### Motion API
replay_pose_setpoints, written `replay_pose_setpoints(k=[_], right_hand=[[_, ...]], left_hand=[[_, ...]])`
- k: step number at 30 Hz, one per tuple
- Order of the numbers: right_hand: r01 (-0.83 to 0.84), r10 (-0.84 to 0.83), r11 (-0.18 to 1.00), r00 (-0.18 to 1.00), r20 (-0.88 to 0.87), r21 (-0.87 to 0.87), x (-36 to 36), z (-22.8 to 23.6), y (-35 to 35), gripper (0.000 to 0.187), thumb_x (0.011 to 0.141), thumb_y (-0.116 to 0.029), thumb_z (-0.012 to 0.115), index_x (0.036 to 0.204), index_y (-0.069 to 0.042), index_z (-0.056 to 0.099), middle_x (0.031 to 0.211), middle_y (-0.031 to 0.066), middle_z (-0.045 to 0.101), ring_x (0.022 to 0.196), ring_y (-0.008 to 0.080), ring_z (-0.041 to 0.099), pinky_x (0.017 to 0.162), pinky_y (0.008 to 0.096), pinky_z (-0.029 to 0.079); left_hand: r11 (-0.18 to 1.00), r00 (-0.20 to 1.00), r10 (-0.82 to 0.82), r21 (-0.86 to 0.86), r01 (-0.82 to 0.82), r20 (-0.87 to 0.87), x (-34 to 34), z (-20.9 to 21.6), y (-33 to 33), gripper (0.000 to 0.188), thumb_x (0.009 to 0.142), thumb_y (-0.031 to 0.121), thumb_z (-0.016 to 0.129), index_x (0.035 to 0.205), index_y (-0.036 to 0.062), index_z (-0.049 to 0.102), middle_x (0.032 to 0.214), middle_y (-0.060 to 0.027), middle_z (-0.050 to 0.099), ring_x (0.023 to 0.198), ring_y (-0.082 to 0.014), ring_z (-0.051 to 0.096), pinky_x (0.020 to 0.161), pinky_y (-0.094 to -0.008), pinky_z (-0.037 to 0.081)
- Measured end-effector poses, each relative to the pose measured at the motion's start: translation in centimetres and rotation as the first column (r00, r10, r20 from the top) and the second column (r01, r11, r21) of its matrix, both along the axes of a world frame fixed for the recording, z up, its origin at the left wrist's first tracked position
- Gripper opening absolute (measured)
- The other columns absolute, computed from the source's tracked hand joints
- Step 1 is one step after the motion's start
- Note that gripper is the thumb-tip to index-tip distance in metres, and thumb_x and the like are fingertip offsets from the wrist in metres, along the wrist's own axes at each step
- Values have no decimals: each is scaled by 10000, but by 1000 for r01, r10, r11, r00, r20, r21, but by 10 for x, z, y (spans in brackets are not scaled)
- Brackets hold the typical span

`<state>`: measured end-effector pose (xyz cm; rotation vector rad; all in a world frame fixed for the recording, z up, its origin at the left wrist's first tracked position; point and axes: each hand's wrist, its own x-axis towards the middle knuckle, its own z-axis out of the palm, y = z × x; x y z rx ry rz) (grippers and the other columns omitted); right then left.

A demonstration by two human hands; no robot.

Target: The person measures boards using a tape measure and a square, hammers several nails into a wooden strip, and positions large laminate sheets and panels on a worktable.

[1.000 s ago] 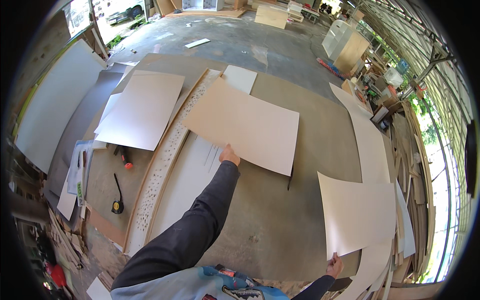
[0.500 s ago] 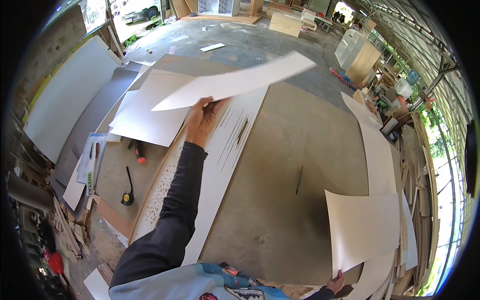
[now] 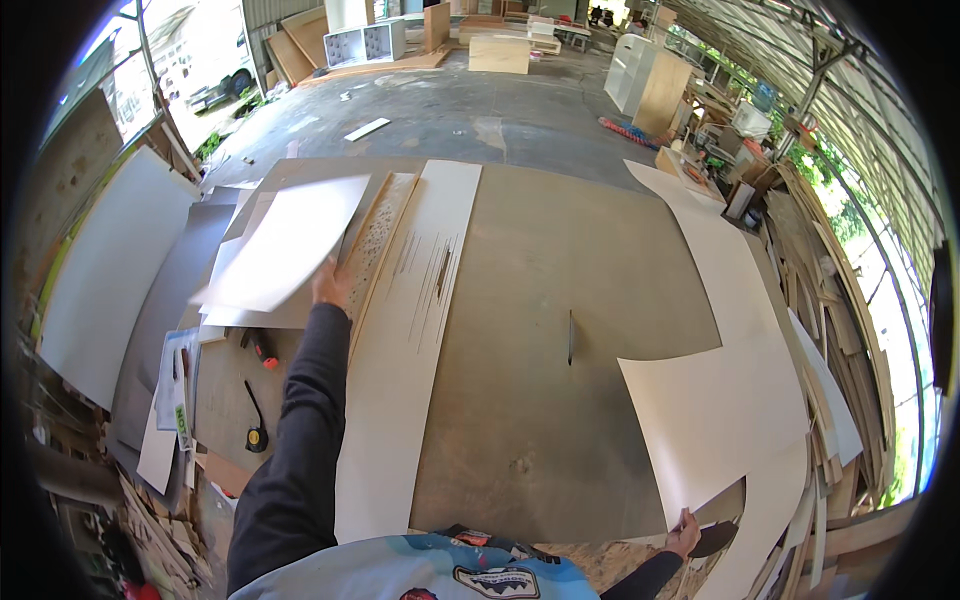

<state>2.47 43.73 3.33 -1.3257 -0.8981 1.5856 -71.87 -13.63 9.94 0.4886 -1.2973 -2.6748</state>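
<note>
My left hand [image 3: 332, 283] is closed on the lower right edge of a white sheet [image 3: 300, 235], held tilted and slightly blurred over other white sheets at the table's left. At the lower right, my right hand [image 3: 684, 535] pinches the near corner of a second white sheet [image 3: 715, 415], whose far part lies over a long white strip [image 3: 735, 265]. Between my hands, a thin dark pencil-like stick [image 3: 571, 338] rests on the brown tabletop [image 3: 530, 420]. Right of my left forearm lies a long white board [image 3: 400, 400] with dark slits.
Left of my forearm are a hammer [image 3: 260, 348] with a red-ended handle, a yellow-and-black tape measure [image 3: 257, 438] and a clear sleeve [image 3: 168, 375] with slim tools. A narrow speckled wooden strip [image 3: 380, 235] borders the slit board. Scrap wood [image 3: 835, 320] is piled along the right.
My left hand has swung the white sheet left and nearer, from above the slit board to over the left stack. The right hand keeps its sheet's corner. The view has shifted.
</note>
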Motion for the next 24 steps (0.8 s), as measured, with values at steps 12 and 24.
replay_pose_setpoints(k=[12, 24], right_hand=[[-93, 76, 989, 987, -140, -117, -16, -7, -76, 83, 834, 25, 661, 910, -5, 654, 878, 47, 661, 834, 160, 633, 770, 290, 514], [-299, 190, 904, 921, -340, -304, 8, 36, -209, 127, 872, 15, 620, 919, -89, 566, 778, 13, 594, 632, 133, 585, 573, 267, 524]], left_hand=[[158, 173, -942, -75, 985, 286, 408, -26, 195, 560, 947, 452, 565, 1304, 23, 518, 1209, -139, 607, 1116, -247, 598, 910, -391, 494], [153, 217, -961, -327, 932, 169, 585, 0, 235, 352, 844, 10, 634, 1187, -22, 563, 1056, -96, 664, 950, -169, 635, 811, -313, 530]])
